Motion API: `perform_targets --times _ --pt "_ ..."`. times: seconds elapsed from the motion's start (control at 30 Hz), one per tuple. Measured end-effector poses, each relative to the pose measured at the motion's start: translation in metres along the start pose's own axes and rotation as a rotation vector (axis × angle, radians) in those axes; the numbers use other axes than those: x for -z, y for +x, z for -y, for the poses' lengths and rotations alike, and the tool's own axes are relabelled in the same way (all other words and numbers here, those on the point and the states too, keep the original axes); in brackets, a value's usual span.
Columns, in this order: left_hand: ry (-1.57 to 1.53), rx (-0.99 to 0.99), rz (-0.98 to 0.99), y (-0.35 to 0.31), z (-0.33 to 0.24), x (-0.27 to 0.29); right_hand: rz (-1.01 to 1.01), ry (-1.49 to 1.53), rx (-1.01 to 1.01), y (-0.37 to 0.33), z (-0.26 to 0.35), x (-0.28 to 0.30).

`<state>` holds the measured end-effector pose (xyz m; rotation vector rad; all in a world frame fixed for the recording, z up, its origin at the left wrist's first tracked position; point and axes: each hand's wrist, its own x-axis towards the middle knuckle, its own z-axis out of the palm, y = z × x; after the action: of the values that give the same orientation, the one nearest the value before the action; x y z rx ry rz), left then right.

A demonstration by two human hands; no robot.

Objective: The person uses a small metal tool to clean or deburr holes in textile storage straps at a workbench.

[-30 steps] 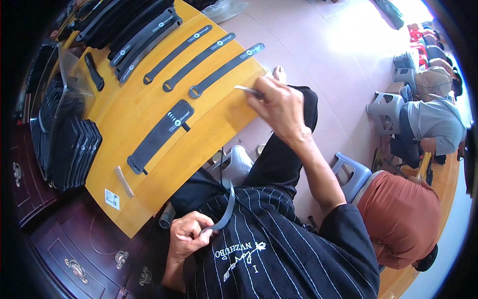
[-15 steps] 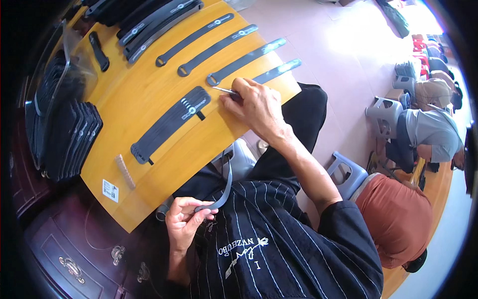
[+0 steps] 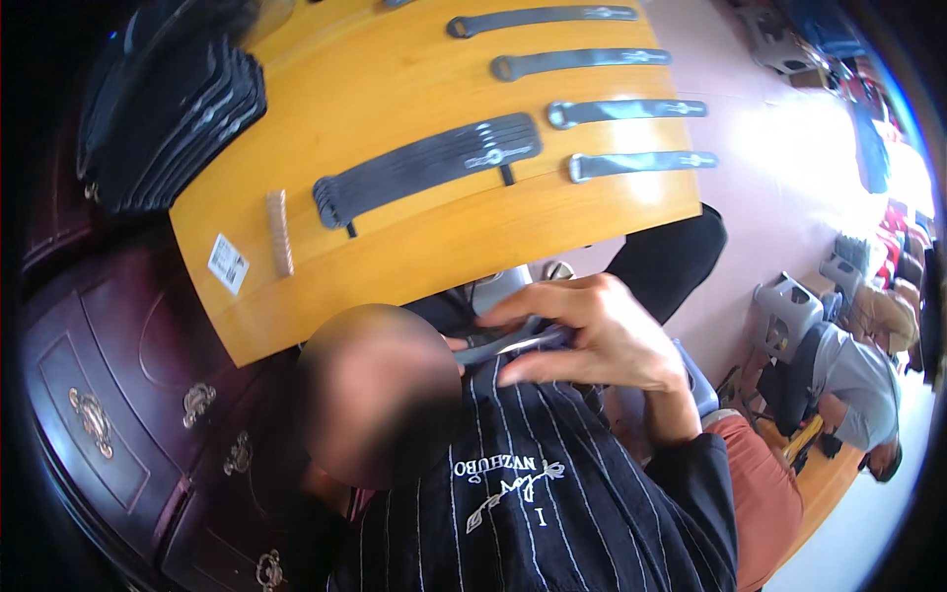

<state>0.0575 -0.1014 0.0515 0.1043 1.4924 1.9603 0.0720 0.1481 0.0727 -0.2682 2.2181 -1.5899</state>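
My left hand [image 3: 380, 395] is mostly hidden by a blurred round patch; fingertips show at its edge, against the end of a grey strap [image 3: 483, 352]. The strap runs through the air before my chest toward my right hand [image 3: 612, 335]. That hand curls, thumb below and fingers above, around a slim tool with a silver metal tip [image 3: 528, 343]; its handle is mostly covered. On the yellow board, a neat stack of dark straps [image 3: 429, 168] lies fanned, with a small black tab under it. Single straps with looped ends, such as a shiny one [image 3: 641, 165], lie in a row beyond.
A ridged tan strip [image 3: 280, 234] and a white label [image 3: 228, 263] are on the board [image 3: 395, 271]. Black strap bundles [image 3: 197, 118] stand at far left, above dark drawers [image 3: 99, 424]. Grey stools [image 3: 789, 311] and seated people are at right.
My right hand has left the board and come down to the strap by my left hand, bringing the metal-tipped tool. The view has turned, so the board appears higher and tilted differently.
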Motion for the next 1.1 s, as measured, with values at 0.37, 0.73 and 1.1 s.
perform_targets --times 0.37,0.73,1.1 --pt "-0.031 -0.031 -0.32 0.006 0.013 0.031 -0.056 -0.101 -0.251 -0.003 -0.026 0.025" --pt "-0.221 -0.007 -0.409 0.009 0.009 0.043 -0.35 0.052 -0.274 0.018 -0.031 0.021" --pt "0.173 -0.158 -0.659 0.03 0.015 0.032 -0.482 0.079 -0.297 0.017 -0.033 0.037"
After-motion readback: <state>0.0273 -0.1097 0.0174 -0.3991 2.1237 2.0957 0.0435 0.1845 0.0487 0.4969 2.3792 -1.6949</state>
